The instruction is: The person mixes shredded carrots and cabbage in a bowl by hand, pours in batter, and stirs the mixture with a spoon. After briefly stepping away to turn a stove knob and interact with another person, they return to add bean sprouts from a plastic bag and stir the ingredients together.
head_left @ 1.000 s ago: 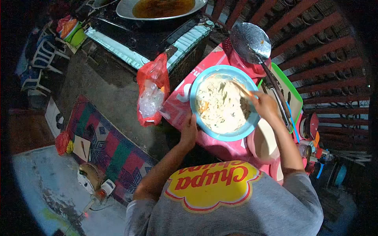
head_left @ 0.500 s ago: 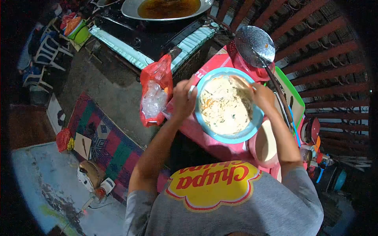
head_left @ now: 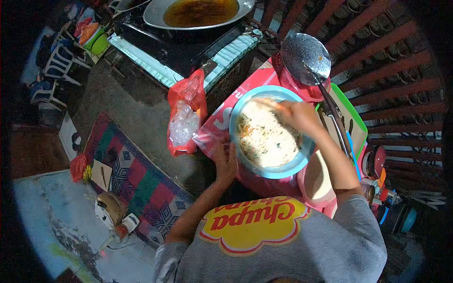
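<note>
A light blue bowl [head_left: 304,158] holds pale, wet batter [head_left: 271,144] with shredded vegetables and green bits. My right hand [head_left: 304,118] reaches over the bowl's right side, its fingers closed round a tan wooden spoon [head_left: 266,102]. Motion blurs the spoon, and its lower end lies in or just above the batter near the far rim. Against the bowl's near left side is my left hand [head_left: 225,162]. Its fingers point away from me, thumb and fingers apart, close to or touching the outer wall.
Oil fills a wide wok [head_left: 155,19] on the stove ahead. Left of the bowl hangs a red plastic bag [head_left: 181,127]. A metal skimmer [head_left: 306,56] rests on a red basket at the far right. Nearby are a green-rimmed tray [head_left: 351,113] and a pink tub [head_left: 318,177].
My left hand has moved down from the bowl's upper left rim to its near left side. My right hand has swept the spoon leftward across the far part of the bowl.
</note>
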Available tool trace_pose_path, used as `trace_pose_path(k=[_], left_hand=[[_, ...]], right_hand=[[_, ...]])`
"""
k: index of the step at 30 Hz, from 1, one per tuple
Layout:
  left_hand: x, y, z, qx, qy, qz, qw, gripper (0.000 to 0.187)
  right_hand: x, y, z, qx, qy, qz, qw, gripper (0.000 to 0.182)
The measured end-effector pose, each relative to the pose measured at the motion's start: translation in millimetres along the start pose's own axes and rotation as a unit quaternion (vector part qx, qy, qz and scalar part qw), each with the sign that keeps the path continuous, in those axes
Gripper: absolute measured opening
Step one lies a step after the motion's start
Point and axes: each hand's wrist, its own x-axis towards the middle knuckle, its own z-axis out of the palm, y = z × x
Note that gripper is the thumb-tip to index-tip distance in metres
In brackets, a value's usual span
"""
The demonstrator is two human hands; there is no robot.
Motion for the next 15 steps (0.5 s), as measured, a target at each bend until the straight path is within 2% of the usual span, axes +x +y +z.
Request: trace_pose_path(k=[1, 3, 5, 7, 9, 10, 11, 13, 15], left_hand=[[-9, 2, -1, 0.003, 0.0, -0.001, 1.0, 0.028], [-19, 29, -5, -0.07, -0.044, -0.107, 0.991, 0.036], [-25, 23, -2, -0.112, -0.057, -0.097, 0.987, 0.038], [-29, 15, 3, -0.154, -0.075, -0.084, 0.982, 0.04], [-29, 13, 11, -0.191, -0.052, -0.094, 0.976, 0.043], [-29, 12, 13, -0.191, -0.05, -0.091, 0.976, 0.043], [-32, 11, 14, -0.197, -0.044, -0.114, 0.973, 0.044], [-34, 13, 13, -0.204, -0.039, -0.14, 0.968, 0.046], [-29, 19, 11, -0.175, -0.039, -0.124, 0.976, 0.044]], right_hand=[[-6, -18, -1, -0.066, -0.035, -0.02, 0.997, 0.021], [-21, -25, -7, -0.087, -0.001, -0.035, 0.996, 0.02], [-20, -21, -28, -0.066, -0.004, 0.042, 0.997, 0.02], [-7, -6, -21, -0.065, 0.016, 0.052, 0.996, 0.021], [3, -7, -12, -0.115, 0.054, -0.08, 0.989, 0.021], [-1, -12, -6, -0.108, 0.037, -0.143, 0.983, 0.02], [-9, -32, -21, -0.095, -0.056, -0.16, 0.981, 0.021], [-26, -36, -31, -0.087, -0.016, -0.141, 0.986, 0.022], [-26, -12, -42, -0.162, -0.01, -0.043, 0.986, 0.024]])
